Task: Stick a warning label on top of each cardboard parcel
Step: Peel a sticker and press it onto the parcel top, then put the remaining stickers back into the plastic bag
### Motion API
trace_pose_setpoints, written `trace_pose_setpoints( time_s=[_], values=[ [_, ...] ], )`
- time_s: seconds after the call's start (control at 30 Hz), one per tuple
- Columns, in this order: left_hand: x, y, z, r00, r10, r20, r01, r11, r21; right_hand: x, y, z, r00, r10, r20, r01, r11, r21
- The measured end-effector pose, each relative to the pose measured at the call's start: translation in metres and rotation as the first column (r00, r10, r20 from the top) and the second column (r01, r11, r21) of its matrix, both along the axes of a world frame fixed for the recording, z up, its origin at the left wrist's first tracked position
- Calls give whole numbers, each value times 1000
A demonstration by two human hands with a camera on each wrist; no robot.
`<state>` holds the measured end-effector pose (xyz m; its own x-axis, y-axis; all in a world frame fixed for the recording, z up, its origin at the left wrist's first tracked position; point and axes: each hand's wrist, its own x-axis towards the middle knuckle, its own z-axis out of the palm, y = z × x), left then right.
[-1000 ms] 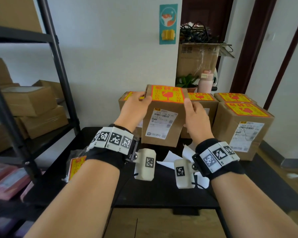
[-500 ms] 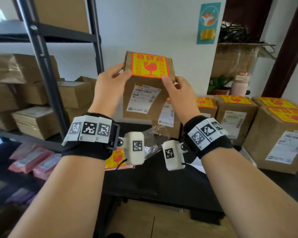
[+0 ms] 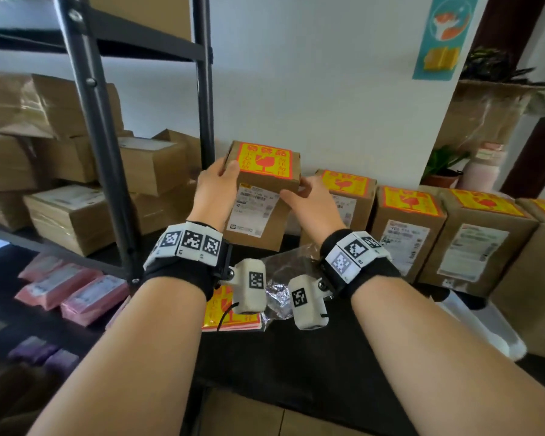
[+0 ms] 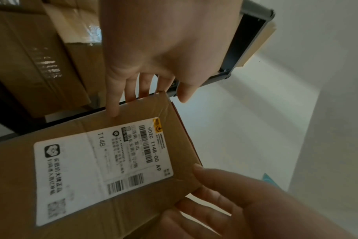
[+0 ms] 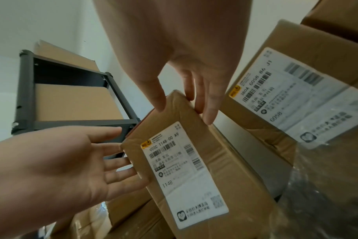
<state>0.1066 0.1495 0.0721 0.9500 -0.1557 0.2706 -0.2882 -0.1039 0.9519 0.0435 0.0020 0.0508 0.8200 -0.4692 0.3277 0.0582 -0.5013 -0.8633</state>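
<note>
The parcel (image 3: 255,215) is matt cardboard, its warning label (image 3: 265,161) smooth paper, shelf frame (image 3: 104,158) matt metal.

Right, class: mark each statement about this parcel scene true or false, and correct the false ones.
1. The left hand and right hand both hold the parcel. True.
2. The held parcel's top is bare. False: a warning label covers it.
3. Its shipping label reads G058. False: it reads T148.
4. The neighbouring parcels on the right carry warning labels on top. True.
5. Spare labels lie on the table below the left wrist. True.
</note>
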Motion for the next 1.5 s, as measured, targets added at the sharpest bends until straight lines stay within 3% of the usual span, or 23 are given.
trace_pose_setpoints(
  time_s=[0.3, 0.6, 0.83, 0.97, 1.07, 1.17, 1.33, 1.43, 1.5],
  values=[
    [36, -32, -26, 982, -101, -162, 101, 995, -10, 26, -20, -13, 991, -77, -112, 72, 997, -42],
    [45, -59, -36, 975, -107, -196, 101, 994, -39, 32, -22, -14, 982, -184, -31, 183, 982, -41],
    [39, -46, -37, 973, -90, -214, 103, 993, 54, 21, -26, -11, 989, -139, -54, 136, 989, -64],
    [25, -33, -32, 993, -20, -117, 49, 967, 249, 1, -34, -7, 984, -159, -78, 156, 986, -51],
    [13, -22, -34, 992, -34, -121, 89, 868, 488, -19, -41, -11, 970, -186, -156, 179, 982, -57],
    [-5, -15, -44, 984, -68, -163, 164, 693, 702, -42, -43, -20, 946, -172, -276, 157, 985, -76],
    [-38, -8, -65, 976, -60, -208, 211, 478, 853, -71, -39, -39, 880, -159, -448, 163, 986, -29],
    [-58, -8, -77, 965, -98, -245, 264, 346, 900, -86, -36, -53, 872, -12, -489, 155, 955, 253],
    [-68, -11, -84, 957, -137, -255, 286, 316, 904, -94, -32, -58, 882, 88, -463, 131, 898, 420]
  ],
)
